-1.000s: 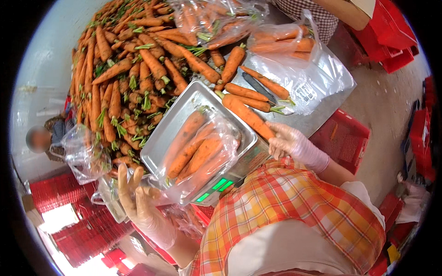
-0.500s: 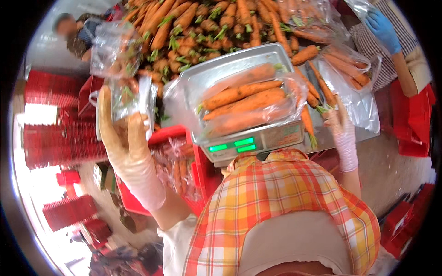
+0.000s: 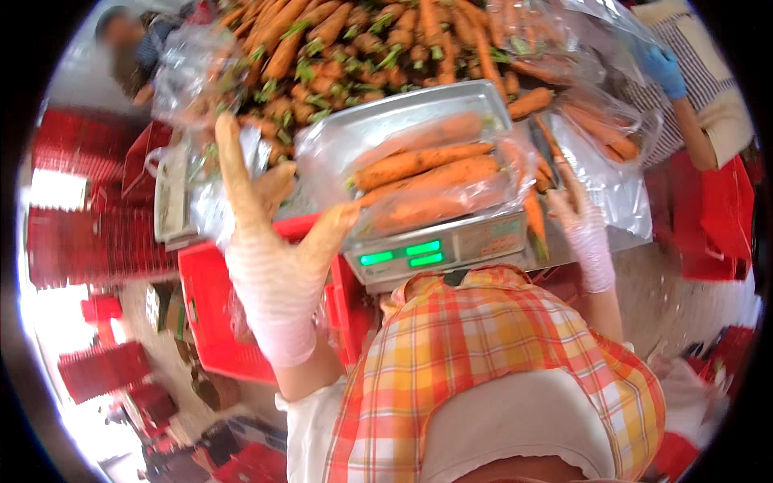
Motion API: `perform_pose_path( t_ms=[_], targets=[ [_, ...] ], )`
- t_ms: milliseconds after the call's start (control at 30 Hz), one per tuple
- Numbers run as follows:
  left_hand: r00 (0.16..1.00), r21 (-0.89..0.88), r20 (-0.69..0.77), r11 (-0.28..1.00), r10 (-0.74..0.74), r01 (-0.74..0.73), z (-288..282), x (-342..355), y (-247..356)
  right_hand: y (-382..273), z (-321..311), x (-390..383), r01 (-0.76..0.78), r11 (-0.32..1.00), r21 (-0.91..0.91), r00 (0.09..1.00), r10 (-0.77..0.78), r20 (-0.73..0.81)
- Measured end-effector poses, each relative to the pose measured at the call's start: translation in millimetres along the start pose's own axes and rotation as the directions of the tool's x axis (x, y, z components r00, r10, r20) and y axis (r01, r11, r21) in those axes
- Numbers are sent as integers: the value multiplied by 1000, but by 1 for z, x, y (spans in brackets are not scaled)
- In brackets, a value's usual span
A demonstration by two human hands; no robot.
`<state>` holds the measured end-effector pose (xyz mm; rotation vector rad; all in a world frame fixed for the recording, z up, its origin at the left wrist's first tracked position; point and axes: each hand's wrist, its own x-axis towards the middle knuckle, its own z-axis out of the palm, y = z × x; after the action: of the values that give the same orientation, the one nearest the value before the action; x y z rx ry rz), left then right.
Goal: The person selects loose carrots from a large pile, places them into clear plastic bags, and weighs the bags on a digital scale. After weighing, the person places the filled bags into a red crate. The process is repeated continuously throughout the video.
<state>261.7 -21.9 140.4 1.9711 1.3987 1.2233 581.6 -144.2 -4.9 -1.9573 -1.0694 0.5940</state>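
A clear plastic bag of long orange carrots is lying on the shiny metal tray of a boxy grey scale. The left hand, in a thin pale glove, is hovering above a red plastic crate, fingers and thumb spread, the thumb pointing toward the bag. The right hand, similarly gloved, is hovering beside slender loose carrots; whether it is pinching one, I cannot tell. Beyond the tray, a heap of green-stubbed carrots is spreading out.
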Motion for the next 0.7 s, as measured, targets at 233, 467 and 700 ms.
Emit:
perform_pose_path(
  t_ms=[233, 467, 700],
  targets=[
    [977, -108, 147, 980, -151, 168, 44, 17, 31, 2, 23, 3, 90, 977, -193, 969, -40, 245],
    [963, -613, 148, 743, -225, 268, 66, 42, 25, 45, 9, 10, 6, 986, 166, 1000, -4, -14],
    [947, -633, 102, 714, -305, 299, 82, 61, 17, 64, -5, 78, 127, 974, -190, 987, -142, -70]
  ],
)
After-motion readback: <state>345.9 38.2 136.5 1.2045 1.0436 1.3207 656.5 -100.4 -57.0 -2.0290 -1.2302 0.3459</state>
